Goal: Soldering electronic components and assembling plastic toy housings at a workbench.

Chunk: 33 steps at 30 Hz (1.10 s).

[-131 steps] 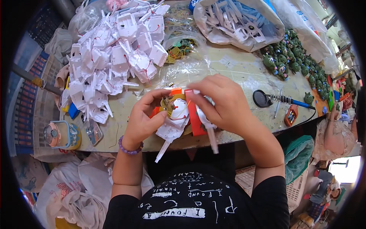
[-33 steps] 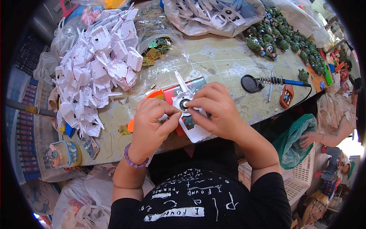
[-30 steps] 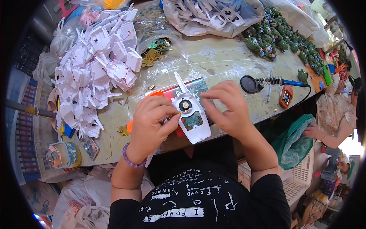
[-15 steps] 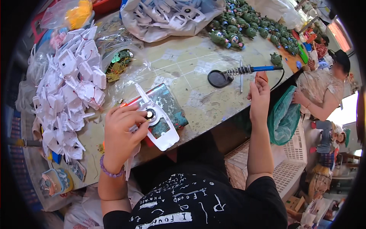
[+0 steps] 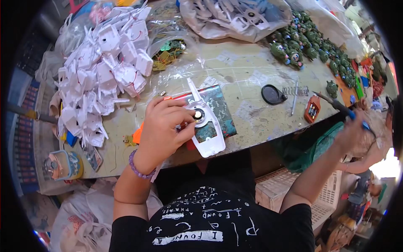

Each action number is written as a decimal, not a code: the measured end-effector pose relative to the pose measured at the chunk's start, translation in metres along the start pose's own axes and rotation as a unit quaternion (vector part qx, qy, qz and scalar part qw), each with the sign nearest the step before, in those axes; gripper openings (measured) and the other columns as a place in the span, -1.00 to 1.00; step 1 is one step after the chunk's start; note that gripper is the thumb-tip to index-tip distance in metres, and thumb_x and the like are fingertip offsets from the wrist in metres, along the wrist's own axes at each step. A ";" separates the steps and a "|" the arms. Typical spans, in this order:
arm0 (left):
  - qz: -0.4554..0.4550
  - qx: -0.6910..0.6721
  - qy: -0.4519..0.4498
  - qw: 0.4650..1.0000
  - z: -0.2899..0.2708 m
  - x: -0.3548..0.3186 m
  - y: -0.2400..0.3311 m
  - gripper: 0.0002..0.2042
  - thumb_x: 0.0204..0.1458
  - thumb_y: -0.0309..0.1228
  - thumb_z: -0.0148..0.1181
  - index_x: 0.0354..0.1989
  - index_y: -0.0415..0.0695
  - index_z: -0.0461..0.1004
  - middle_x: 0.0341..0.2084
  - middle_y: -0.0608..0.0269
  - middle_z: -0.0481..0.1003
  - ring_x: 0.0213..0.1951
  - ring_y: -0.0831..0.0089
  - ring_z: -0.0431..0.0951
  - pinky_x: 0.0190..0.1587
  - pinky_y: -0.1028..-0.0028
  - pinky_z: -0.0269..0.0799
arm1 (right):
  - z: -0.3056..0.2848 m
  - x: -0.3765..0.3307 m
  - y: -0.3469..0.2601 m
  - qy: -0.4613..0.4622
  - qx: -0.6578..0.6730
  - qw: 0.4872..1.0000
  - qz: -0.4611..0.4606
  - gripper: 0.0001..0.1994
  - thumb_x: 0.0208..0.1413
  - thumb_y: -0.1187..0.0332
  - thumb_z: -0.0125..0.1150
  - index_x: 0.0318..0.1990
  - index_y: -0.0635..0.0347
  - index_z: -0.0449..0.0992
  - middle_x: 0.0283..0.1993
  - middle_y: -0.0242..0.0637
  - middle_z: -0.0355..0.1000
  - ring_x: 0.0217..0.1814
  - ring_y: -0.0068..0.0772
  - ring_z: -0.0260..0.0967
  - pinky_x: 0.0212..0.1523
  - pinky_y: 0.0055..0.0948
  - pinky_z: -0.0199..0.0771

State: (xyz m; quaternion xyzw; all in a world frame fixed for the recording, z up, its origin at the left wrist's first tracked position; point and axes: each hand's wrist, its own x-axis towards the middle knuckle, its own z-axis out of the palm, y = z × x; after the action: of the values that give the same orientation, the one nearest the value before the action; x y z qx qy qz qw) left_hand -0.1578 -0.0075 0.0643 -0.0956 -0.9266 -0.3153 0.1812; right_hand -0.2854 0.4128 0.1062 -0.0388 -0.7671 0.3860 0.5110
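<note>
Cluttered and scuffed, a pale workbench point(image 5: 252, 80) fills the upper half of the view, its front edge curving above the person's dark printed shirt; a large heap of white plastic housings point(image 5: 105, 75) with thin red wires covers the bench's left part, and a clear bag of similar white parts point(image 5: 235, 17) sits at the top edge; a row of small green toy figures point(image 5: 306, 46) runs along the upper right; a white slatted crate point(image 5: 294, 193) stands below the bench at right. At the near edge, the left hand point(image 5: 161, 132), a purple bead bracelet point(image 5: 140, 166) on its wrist, presses down with curled fingers on a white plastic housing point(image 5: 205, 126) that lies tilted over a dark teal mat point(image 5: 218, 107), the thumb and fingertips closed against its left side beside a round metal disc point(image 5: 197, 114) set in the shell; the housing's lower end overhangs the bench edge. Well apart to the right, the right hand point(image 5: 357, 134) is blurred but closed around a blue-handled soldering iron point(image 5: 340, 108), tip angled toward the bench; near it lie a black oval holder point(image 5: 273, 94), a coiled spring stand point(image 5: 294, 90) and a small orange device point(image 5: 312, 111).
</note>
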 end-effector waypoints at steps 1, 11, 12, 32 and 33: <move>0.003 0.012 0.014 1.000 -0.001 -0.002 0.000 -0.96 -0.19 -0.45 0.28 -0.55 -0.09 0.54 -0.39 0.37 0.61 -0.09 0.33 0.54 0.11 0.18 0.20 | -0.020 -0.004 0.001 0.020 0.121 0.990 0.066 -0.78 0.20 0.23 0.10 -0.29 0.23 0.48 -0.53 -0.45 0.22 -0.59 -0.61 0.10 -0.60 -0.56 0.05; 0.007 0.053 0.030 0.998 0.000 -0.005 0.001 -0.95 -0.21 -0.45 0.30 -0.57 -0.08 0.54 -0.39 0.40 0.61 -0.09 0.36 0.53 0.14 0.13 0.18 | 0.002 -0.141 -0.112 -0.325 0.401 0.821 -0.245 -0.67 0.26 0.02 0.00 -0.30 0.11 0.28 -0.64 -0.38 0.24 -0.74 -0.44 0.15 -0.70 -0.46 0.12; 0.004 0.052 0.023 0.998 0.000 -0.005 0.001 -0.95 -0.21 -0.45 0.31 -0.56 -0.09 0.54 -0.35 0.37 0.61 -0.08 0.32 0.53 0.14 0.10 0.16 | 0.005 -0.144 -0.114 -0.349 0.411 0.806 -0.244 -0.67 0.25 0.01 0.02 -0.29 0.10 0.29 -0.65 -0.40 0.26 -0.73 -0.44 0.19 -0.70 -0.45 0.14; 0.009 0.067 0.041 0.997 0.002 -0.006 0.005 -0.96 -0.19 -0.46 0.29 -0.57 -0.06 0.53 -0.41 0.46 0.59 -0.09 0.42 0.52 0.14 0.10 0.17 | 0.030 -0.150 -0.128 -0.363 0.437 0.746 -0.349 -0.73 0.02 0.29 0.31 -0.21 0.21 0.39 -0.55 -0.36 0.34 -0.63 -0.41 0.29 -0.69 -0.47 0.26; 0.011 0.069 0.040 0.997 0.002 -0.007 0.005 -0.95 -0.19 -0.46 0.29 -0.57 -0.05 0.53 -0.40 0.46 0.59 -0.09 0.42 0.51 0.14 0.10 0.17 | 0.030 -0.150 -0.128 -0.365 0.432 0.746 -0.352 -0.72 0.02 0.29 0.31 -0.21 0.21 0.39 -0.55 -0.36 0.34 -0.63 -0.41 0.29 -0.69 -0.47 0.25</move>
State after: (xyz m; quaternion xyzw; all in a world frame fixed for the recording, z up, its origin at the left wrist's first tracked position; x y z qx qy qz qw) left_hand -0.1509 -0.0031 0.0628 -0.0802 -0.9369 -0.2524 0.2281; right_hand -0.1955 0.2386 0.0690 0.6029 -0.6058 0.4531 0.2535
